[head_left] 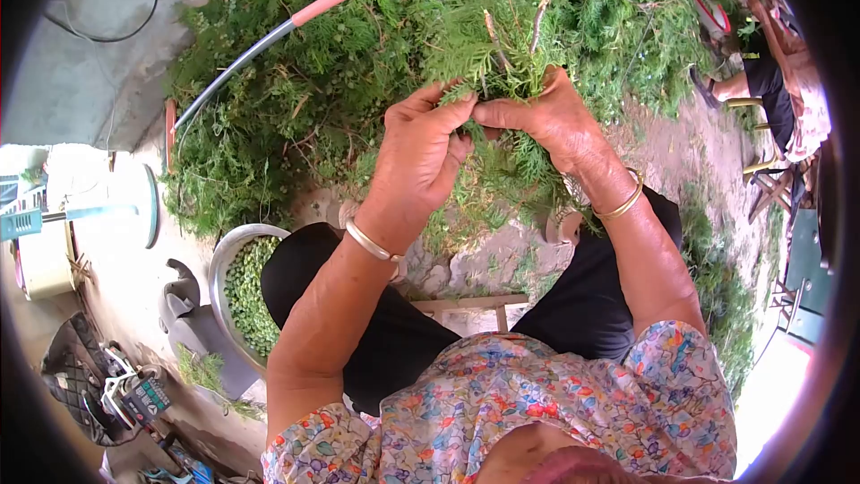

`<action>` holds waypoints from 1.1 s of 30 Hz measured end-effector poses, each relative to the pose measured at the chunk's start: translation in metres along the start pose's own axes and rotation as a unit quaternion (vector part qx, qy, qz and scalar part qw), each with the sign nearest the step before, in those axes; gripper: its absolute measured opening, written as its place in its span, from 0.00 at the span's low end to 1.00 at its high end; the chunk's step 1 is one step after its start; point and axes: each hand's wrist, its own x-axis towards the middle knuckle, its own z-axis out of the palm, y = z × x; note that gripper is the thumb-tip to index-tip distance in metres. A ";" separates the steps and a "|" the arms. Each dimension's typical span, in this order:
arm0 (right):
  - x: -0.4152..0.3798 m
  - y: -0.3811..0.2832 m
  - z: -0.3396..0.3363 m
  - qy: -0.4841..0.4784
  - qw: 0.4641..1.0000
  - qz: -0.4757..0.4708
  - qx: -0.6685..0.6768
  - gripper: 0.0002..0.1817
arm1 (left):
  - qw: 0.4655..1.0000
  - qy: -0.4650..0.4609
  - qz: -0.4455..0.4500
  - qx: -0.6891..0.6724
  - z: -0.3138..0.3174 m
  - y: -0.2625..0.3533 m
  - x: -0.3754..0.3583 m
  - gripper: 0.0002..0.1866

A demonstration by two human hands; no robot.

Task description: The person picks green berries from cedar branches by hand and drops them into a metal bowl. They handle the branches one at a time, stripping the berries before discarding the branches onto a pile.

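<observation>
My right hand (557,125) is closed around a leafy green conifer branch (511,63), whose cut woody stems point away from me. Thumb and fingers of my left hand (425,139) pinch together at the same branch, right beside the right thumb. What lies between the left fingertips is mostly hidden by the leaves. Some of the foliage hangs below my right hand. Beside my left knee stands a metal bowl (218,280) holding many small green cones or seed pods (253,291).
A big heap of cut conifer branches (296,63) spreads ahead. On it lies a grey rod with a pink grip (330,2). Another person (793,99) sits at the far right. A grey plastic object (210,341), a dark bag (76,376) and a fan-like round thing (143,206) are at left.
</observation>
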 end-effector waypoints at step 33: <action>0.011 0.011 -0.018 0.072 0.997 0.037 -0.004 0.05 | 0.997 0.006 -0.031 -0.076 -0.007 0.004 0.012 0.09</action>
